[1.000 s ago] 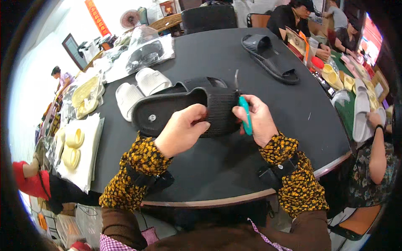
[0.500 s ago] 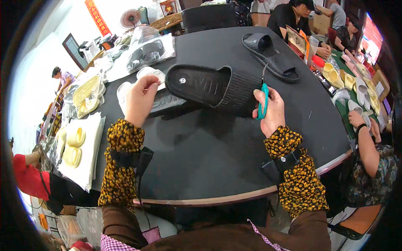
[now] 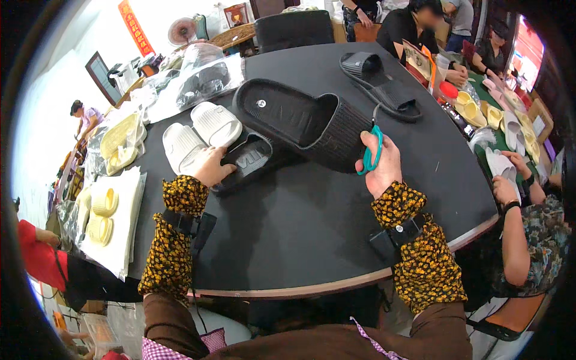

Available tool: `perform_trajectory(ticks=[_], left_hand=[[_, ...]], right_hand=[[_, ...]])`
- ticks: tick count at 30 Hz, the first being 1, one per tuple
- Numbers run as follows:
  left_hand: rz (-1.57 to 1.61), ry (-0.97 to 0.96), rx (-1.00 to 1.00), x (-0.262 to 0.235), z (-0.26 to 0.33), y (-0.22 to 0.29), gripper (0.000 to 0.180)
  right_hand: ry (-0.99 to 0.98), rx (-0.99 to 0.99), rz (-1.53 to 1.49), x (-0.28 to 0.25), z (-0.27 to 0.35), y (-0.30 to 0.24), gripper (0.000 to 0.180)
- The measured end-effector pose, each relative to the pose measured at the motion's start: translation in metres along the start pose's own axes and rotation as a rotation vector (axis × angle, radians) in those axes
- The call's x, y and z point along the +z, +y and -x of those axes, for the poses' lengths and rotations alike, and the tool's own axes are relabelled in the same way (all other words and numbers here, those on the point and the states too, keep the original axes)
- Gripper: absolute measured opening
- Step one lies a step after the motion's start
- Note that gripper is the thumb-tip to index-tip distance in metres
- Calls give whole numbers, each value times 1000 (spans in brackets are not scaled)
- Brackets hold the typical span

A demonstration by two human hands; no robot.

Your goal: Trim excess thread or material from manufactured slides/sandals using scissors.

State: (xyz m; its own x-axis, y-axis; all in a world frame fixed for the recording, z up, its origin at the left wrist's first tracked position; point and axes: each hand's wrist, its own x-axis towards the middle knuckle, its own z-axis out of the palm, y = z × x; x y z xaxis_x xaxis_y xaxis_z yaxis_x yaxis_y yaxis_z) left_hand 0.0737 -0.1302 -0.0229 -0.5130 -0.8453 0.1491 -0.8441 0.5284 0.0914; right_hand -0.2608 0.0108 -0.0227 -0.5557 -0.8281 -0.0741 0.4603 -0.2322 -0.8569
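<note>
My right hand (image 3: 382,159) is closed around teal-handled scissors (image 3: 374,150) and the toe end of a black slide slipper (image 3: 288,114). This slipper is raised above the table, its insole facing up and its heel toward the left. Below it, a second black slipper (image 3: 252,161) lies on the table, partly covered by the raised one. My left hand (image 3: 210,168) has its thumb and fingers at the edge of that second slipper. Just beyond my left fingers lies a pair of white slippers (image 3: 217,123).
Another pair of black slippers (image 3: 384,87) lies at the far right of the dark table (image 3: 312,240). Bagged slippers (image 3: 204,81) and yellow slippers (image 3: 103,216) on white sheets line the left. Several people sit around, one person's hands (image 3: 510,180) handling pale slippers at right.
My left hand has come down from beside the raised slipper's heel to the second black slipper. The raised slipper has tilted, heel end higher, and the white pair is now more exposed.
</note>
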Motion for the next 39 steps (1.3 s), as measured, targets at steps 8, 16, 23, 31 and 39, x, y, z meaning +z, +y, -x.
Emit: perform_trajectory(ticks=[8,16,23,31,39], left_hand=[[293,-157,-74,-1,3,3,58],[465,-290,-78,-12,24,32,44],[794,-399,-348,-22,31,55,42],[1422,-358,-601,-15,41,71,41],[1648,-192,-493,-19,37,79,12]], right_hand=[[-31,31,-44,-3,-1,0,35],[-44,39,-43,1,2,0,33],[-50,53,-46,-2,1,2,33],[-68,61,-41,-2,2,1,31],[-70,80,-55,-2,3,0,29]])
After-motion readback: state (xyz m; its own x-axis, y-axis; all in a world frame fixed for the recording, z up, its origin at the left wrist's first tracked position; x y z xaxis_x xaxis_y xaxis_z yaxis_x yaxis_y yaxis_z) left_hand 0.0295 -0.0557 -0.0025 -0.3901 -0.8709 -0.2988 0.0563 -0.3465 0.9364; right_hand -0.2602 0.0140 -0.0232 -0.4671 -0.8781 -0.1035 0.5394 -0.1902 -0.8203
